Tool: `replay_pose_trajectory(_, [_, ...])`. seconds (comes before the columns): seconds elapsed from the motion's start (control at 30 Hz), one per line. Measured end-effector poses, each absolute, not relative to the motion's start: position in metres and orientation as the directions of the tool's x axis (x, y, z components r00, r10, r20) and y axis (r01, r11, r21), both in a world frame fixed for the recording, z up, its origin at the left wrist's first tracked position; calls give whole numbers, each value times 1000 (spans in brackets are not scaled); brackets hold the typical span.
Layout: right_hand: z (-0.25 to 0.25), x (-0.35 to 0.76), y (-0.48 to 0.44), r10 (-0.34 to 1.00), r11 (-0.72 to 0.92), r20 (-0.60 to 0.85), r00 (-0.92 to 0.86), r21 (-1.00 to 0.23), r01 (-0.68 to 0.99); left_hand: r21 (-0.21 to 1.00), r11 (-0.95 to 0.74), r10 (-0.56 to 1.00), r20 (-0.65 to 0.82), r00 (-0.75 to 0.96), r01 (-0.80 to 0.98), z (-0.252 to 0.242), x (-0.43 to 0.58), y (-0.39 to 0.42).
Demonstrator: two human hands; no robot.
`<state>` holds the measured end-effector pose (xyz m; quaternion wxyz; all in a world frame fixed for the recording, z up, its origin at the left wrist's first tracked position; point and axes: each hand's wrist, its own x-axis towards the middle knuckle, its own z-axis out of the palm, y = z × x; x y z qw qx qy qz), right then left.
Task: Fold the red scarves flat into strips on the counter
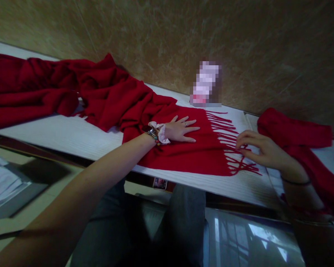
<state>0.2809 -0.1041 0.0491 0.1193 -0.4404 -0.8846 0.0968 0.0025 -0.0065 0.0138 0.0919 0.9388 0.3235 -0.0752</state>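
Note:
A red scarf (189,157) lies across the white tabletop, its end spread flat and the rest bunched in folds towards the left. My left hand (180,129) rests palm down on the flat part with its fingers spread. Along the scarf's right edge runs a fringe (224,128) of thin twisted strands, some of them crossing near the front corner. Over these strands is my right hand (256,150), thumb and fingertips closed on part of the fringe. Which strands they hold is partly hidden by the fingers.
A blurred upright pinkish rectangle (206,83) stands against the brown marbled wall (156,37). More red fabric (295,129) lies at the right, beside my right forearm. Under the table's front edge is a small picture-like object (160,183). A grey bin (22,200) holding white material stands lower left.

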Motion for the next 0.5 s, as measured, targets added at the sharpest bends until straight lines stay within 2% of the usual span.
replay_pose_trajectory(0.07, [47,258,-106,709,653,-57,-703,-324,685,126,-771,595,-205,777,624,14,2,-7])
replay_pose_trajectory(0.13, [44,255,-105,662,648,-213,-719,-319,691,129,-769,597,-207,775,627,15,2,-7])
replay_pose_trajectory(0.23, [41,288,-103,732,532,-331,-596,-270,803,133,-771,593,-206,779,622,15,2,-7])
replay_pose_trajectory(0.33, [45,330,-102,783,364,-419,-460,-291,885,135,-772,592,-203,780,621,14,2,-7])
replay_pose_trajectory(0.4, [49,339,-103,816,338,-375,-440,-308,889,137,-766,598,-204,775,628,14,3,-6])
replay_pose_trajectory(0.5, [54,315,-105,845,438,-159,-510,-341,832,149,-765,598,-199,777,627,14,3,-5])
